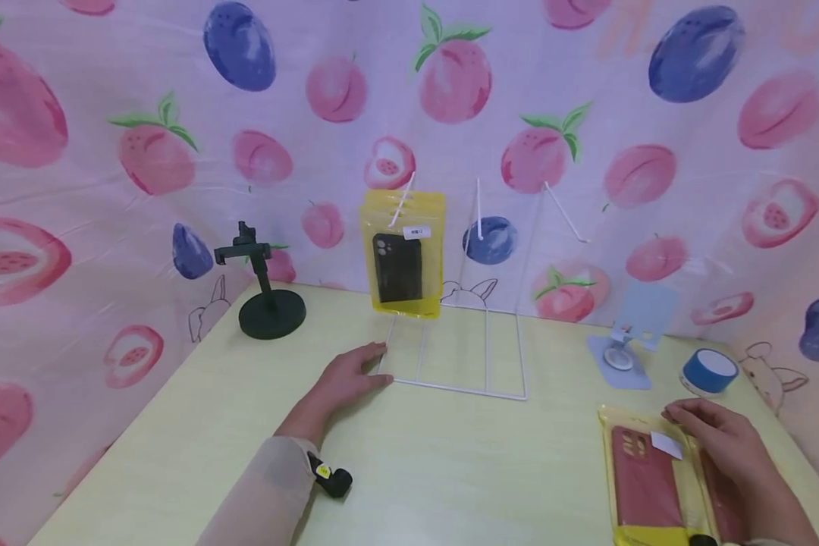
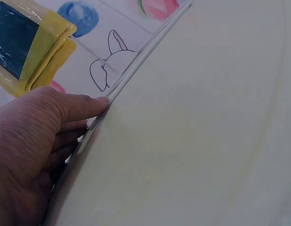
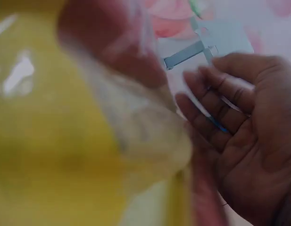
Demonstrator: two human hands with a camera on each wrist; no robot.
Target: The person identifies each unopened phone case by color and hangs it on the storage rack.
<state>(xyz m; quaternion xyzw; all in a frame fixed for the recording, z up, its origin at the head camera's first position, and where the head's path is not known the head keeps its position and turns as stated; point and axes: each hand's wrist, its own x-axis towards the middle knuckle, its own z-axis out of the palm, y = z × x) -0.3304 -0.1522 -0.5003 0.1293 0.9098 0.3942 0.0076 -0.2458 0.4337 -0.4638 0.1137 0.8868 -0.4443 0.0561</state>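
Note:
My left hand (image 1: 346,377) holds the front left corner of a white wire rack (image 1: 460,390); in the left wrist view the thumb (image 2: 91,106) lies on the wire and the other fingers curl below it. A yellow-edged pouch with a black phone case (image 1: 399,267) hangs from the rack's left hook. My right hand (image 1: 726,440) is over the upper right edge of a yellow pouch with a dark red phone case (image 1: 644,478). A second red case (image 1: 722,493) shows partly beneath that hand. In the right wrist view its fingers are loosely bent, with nothing visible between them.
A black stand (image 1: 271,312) with a round base is at the back left. At the back right are a pale blue folding phone stand (image 1: 628,356) and a blue tape roll (image 1: 710,371). Two other rack hooks (image 1: 479,208) stick out. A fruit-print cloth (image 1: 341,144) hangs behind the table.

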